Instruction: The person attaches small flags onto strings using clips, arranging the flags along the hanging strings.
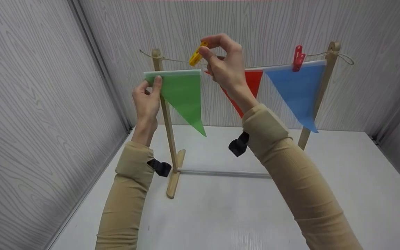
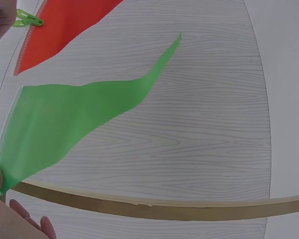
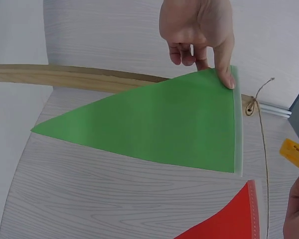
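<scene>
A green triangular pennant (image 1: 186,92) with a white top band hangs from my left hand (image 1: 147,102), which pinches its upper left corner between thumb and fingers. In the right wrist view the string (image 3: 263,134) runs beside the pennant's white band, apart from it. My right hand (image 1: 229,64) pinches a yellow clothespin (image 1: 196,59) up near the string, above and right of the green pennant's top edge. Partly hidden behind that hand is a red pennant (image 1: 253,81); the left wrist view shows a green clothespin (image 2: 30,20) on its band.
A blue pennant (image 1: 297,90) hangs at the right under a red clothespin (image 1: 298,59). The string is tied between two wooden posts, the left post (image 1: 168,132) and the right post (image 1: 321,93). A pale rod (image 1: 221,172) joins them low down, above the white table (image 1: 203,211).
</scene>
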Available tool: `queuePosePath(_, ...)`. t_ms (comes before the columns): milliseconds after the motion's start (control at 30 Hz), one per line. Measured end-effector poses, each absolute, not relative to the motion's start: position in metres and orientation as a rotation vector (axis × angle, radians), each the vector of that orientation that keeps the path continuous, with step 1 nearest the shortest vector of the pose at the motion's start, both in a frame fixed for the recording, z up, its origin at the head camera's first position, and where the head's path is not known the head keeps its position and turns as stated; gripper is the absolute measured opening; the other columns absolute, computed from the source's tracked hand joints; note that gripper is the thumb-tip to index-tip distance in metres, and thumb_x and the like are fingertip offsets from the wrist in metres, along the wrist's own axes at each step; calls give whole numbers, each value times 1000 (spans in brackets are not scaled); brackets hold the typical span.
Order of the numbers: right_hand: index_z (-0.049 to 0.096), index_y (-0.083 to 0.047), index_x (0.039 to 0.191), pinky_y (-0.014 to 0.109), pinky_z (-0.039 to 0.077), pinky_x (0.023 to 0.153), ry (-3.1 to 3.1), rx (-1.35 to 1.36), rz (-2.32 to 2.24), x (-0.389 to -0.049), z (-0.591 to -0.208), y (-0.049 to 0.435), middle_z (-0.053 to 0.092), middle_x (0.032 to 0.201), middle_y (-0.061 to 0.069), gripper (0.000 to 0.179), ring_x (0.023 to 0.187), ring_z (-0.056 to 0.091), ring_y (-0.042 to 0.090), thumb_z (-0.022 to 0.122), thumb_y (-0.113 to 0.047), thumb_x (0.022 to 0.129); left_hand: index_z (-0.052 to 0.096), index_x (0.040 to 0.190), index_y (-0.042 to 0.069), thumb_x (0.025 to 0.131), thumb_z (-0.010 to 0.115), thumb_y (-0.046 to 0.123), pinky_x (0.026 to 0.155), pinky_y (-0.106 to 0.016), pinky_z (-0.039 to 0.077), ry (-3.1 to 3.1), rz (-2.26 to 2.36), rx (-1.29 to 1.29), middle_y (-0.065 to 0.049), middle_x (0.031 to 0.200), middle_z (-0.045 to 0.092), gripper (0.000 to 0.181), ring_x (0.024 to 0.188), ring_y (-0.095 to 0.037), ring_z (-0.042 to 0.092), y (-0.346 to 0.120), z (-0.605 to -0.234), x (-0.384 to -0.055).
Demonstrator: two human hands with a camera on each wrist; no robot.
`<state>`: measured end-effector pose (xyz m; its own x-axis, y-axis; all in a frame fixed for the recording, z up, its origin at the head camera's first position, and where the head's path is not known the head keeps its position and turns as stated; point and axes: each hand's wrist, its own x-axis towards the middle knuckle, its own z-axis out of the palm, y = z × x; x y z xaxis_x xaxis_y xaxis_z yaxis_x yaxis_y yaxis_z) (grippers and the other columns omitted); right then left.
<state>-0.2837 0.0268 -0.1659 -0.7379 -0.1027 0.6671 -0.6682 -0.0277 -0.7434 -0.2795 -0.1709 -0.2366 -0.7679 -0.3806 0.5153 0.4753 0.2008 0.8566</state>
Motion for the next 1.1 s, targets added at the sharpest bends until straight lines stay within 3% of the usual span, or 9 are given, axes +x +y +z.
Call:
queuePosePath(467,69,-3,110,18,33,43,-1984,690,1646,-299,-149,9,62,97,-2,18,43,34,4,67,-15,96,71,102,0,100,63,28,68,-18,34,-1837,-1666,-46,8,81,50,29,70,-6,37,-169,-227,-283)
queuePosePath(600,71,-5,106,18,34,47,-2029,645,1588,-301,-146,5,65,96,-2,16,58,47,5,67,-17,96,71,103,0,100,63,29,68,-18,33,-1839,-1657,-51,9,80,51,30,70,-6,36,-169,-224,-283)
queuePosePath(667,72,-5,105,19,38,51,-2040,627,1556,-302,-146,3,67,97,0,16,72,55,7,67,-18,96,71,103,0,100,63,29,68,-18,33,-1840,-1651,-60,9,79,52,30,69,-6,36,-169,-223,-283)
queuePosePath(733,73,-6,104,17,44,65,-2051,613,1506,-303,-146,1,70,99,3,16,88,61,10,68,-18,96,71,104,0,100,63,29,67,-18,33,-1844,-1648,-59,9,80,52,30,69,-6,36,-169,-222,-283)
queuePosePath(900,74,-5,100,20,42,101,-2029,621,1463,-305,-147,-5,73,100,8,14,99,66,16,70,-16,94,71,105,0,100,62,28,68,-19,33,-1848,-1649,-56,8,82,51,30,72,-7,37,-169,-220,-283)
queuePosePath(1100,73,-3,97,21,43,104,-2006,658,1473,-305,-149,-10,72,98,10,11,100,65,18,69,-13,94,71,103,0,100,63,28,68,-19,33,-1830,-1645,-68,8,82,53,29,72,-7,37,-166,-220,-284)
